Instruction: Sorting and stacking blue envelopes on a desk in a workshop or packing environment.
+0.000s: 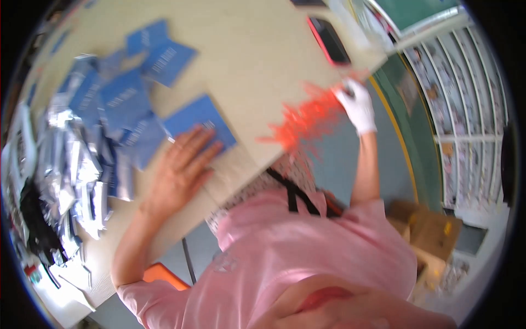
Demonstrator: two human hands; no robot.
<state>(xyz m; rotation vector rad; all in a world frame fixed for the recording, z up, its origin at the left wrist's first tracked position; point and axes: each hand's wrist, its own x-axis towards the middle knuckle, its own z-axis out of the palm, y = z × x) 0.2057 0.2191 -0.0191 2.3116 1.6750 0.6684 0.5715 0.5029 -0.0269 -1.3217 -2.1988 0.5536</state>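
My bare left hand [186, 162] lies flat, fingers stretched out, on the lower part of a flat blue square packet [200, 118] with pale print. Left of it, several similar blue packets [125, 98] overlap in a loose spread. My right hand [357, 107], in a white glove, is at the table's right edge with its fingers curled together. Its fingertips meet the end of a heap of thin orange-red strips [307, 118], which look like plastic and are smeared by motion. What those fingers hold, if anything, is too blurred to make out.
A pile of shiny silver and clear wrappers [76, 159] covers the table's left side, with a black item [38, 225] beside it. A red-edged phone [330, 41] lies at the far right. Beyond the table are white shelving [460, 82] and cardboard boxes [433, 233].
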